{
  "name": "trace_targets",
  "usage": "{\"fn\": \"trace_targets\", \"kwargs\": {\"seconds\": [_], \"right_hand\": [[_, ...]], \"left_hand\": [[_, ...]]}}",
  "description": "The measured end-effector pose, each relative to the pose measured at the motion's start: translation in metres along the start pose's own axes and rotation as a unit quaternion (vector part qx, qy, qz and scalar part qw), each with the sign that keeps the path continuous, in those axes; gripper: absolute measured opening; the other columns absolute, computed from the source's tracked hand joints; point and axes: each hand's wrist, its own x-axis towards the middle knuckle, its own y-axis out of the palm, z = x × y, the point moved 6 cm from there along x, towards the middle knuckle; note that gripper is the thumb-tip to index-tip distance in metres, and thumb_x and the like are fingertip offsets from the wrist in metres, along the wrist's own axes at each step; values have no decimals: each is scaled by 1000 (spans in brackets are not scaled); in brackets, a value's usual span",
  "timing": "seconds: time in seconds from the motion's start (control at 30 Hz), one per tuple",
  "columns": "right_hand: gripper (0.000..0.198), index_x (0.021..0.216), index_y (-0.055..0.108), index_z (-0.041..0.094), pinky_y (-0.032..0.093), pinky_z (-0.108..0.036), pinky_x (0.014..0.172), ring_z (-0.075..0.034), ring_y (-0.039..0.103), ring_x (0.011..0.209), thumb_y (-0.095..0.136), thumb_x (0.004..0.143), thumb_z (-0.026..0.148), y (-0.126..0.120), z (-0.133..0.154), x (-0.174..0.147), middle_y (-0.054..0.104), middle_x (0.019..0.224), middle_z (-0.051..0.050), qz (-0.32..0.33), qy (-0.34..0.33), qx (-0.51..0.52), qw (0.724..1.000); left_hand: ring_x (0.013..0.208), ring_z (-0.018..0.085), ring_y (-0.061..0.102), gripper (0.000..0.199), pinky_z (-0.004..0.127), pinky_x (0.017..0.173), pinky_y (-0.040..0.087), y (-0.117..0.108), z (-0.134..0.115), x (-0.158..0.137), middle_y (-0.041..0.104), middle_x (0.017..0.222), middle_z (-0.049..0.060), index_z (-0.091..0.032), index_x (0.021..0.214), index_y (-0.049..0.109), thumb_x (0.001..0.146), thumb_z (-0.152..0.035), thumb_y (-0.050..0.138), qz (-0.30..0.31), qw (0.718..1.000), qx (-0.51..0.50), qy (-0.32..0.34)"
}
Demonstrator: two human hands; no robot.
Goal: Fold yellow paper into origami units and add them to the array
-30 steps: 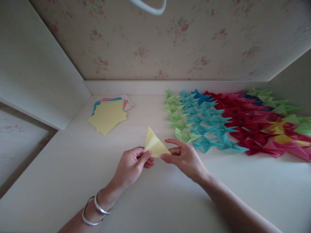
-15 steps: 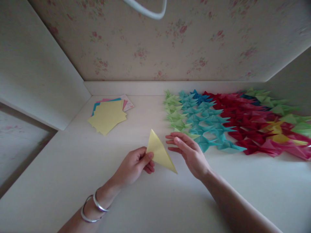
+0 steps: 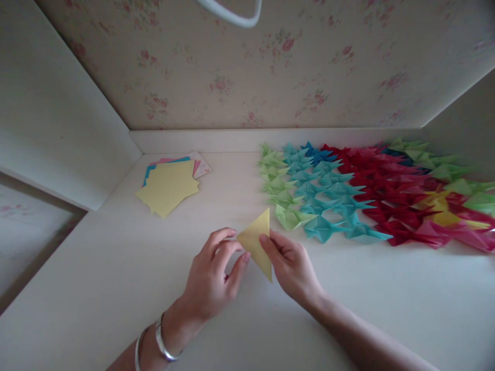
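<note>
Turned about and handed across since half a second ago, the yellow paper triangle (image 3: 254, 242) has gone from the left hand to the right hand (image 3: 291, 264), its long edge now facing right. It hangs between the two hands above the tabletop (image 3: 116, 278), nearer than the paper stack (image 3: 168, 186) and the rows of folded shapes (image 3: 325, 185). I see the right hand clamped on the triangle near that long edge, thumb on top. The left hand (image 3: 212, 278) stands with fingers and thumb apart at the left corner; whether they touch it, I cannot tell. To my eye the step in hand is turning the folded sheet between folds; the next move calls for a steady right grip while the left fingertips find the corner.
</note>
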Motion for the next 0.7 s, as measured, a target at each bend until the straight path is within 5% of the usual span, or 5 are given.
{"fn": "trace_targets", "kwargs": {"seconds": [0.13,0.33,0.4,0.5,0.7], "right_hand": [[33,81,63,16,36,-20,54,-11,47,58,49,97,41,2,9,-5,54,66,2,16,-51,-65,996],[34,90,72,18,46,-25,65,-16,60,68,45,100,37,7,20,-10,67,77,-2,90,-59,-71,992],[33,106,74,21,50,-31,83,-23,67,90,45,100,36,8,23,-9,74,98,-5,113,-60,-40,991],[33,126,68,27,42,-40,107,-27,59,122,51,98,34,8,24,-8,66,130,-5,124,-70,2,990],[36,128,66,30,49,-42,103,-27,59,124,62,92,35,6,21,-5,64,134,-4,110,-46,47,992]], "left_hand": [[125,27,52,25,42,106,44,10,-5,1,54,130,13,-20,106,58,85,-28,69,91,992,-69,-45],[123,27,54,25,43,107,42,17,3,3,59,128,11,-22,102,62,82,-30,74,112,958,-211,-157],[118,26,58,23,42,105,45,19,3,3,61,126,10,-21,102,62,84,-29,72,120,933,-282,-187],[117,26,59,16,41,104,46,21,1,4,64,123,10,-21,101,61,87,-24,68,137,887,-387,-211],[111,25,64,21,39,96,50,25,-1,1,64,123,8,-23,111,57,90,-21,63,168,793,-522,-266]]}}
